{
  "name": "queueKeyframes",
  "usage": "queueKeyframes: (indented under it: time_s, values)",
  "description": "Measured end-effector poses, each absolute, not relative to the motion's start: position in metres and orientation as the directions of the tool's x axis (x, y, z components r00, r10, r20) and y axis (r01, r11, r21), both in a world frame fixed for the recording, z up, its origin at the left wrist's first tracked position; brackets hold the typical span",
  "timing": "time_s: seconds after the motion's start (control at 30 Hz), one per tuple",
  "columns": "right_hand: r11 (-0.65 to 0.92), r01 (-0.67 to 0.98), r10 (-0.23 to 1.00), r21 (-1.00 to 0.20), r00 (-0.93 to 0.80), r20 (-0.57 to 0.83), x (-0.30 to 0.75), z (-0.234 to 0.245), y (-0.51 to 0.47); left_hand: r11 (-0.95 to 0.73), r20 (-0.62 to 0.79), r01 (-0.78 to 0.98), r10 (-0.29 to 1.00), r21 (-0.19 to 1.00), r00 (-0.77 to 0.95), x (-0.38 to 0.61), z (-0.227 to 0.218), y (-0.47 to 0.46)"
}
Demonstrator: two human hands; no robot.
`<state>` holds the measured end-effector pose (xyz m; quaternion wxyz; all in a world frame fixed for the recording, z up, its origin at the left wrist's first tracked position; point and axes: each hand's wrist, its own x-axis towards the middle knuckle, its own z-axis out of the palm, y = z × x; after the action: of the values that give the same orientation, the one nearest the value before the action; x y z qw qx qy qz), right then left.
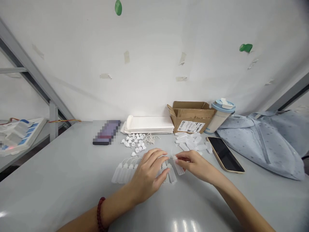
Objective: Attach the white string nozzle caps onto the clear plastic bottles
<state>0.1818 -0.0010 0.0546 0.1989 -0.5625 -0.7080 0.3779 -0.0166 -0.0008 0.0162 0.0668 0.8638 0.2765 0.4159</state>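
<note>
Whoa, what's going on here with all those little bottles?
A person is handling small bottles at a grey table. The right hand pinches one bottle near its top, at the right end of a row of bottles. The left hand is over that row, its thumb and fingers apart; whether it touches any is hard to tell. Farther back lie loose white caps, a tangle of strings and a heap of loose translucent pieces.

We count at least seven bottles (172, 175) at twelve o'clock, some hidden. At one o'clock, one carton (193, 117), one tumbler (218, 119).
</note>
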Motion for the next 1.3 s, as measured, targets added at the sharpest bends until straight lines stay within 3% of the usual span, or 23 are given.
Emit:
queueKeyframes:
  time_s: [0.37, 0.67, 0.9, 1.3]
  values:
    - [0.014, 0.729, 0.922, -0.684, -0.273, -0.273, 0.183, 0.042, 0.004, -0.820, 0.627, 0.441, 0.566, 0.364, 0.535, -0.017, 0.016, -0.004]
    - [0.062, 0.798, 0.930, -0.599, -0.264, -0.256, 0.190, 0.050, -0.001, -0.802, 0.534, 0.466, 0.597, 0.373, 0.599, -0.016, 0.014, -0.006]
    - [0.007, 0.853, 0.867, -0.522, -0.265, -0.421, 0.194, 0.062, -0.007, -0.806, 0.452, 0.481, 0.591, 0.344, 0.668, -0.014, 0.011, -0.007]
    - [0.082, 0.911, 0.890, -0.405, -0.250, -0.382, 0.185, 0.058, -0.009, -0.831, 0.450, 0.476, 0.556, 0.289, 0.699, -0.013, 0.014, -0.013]
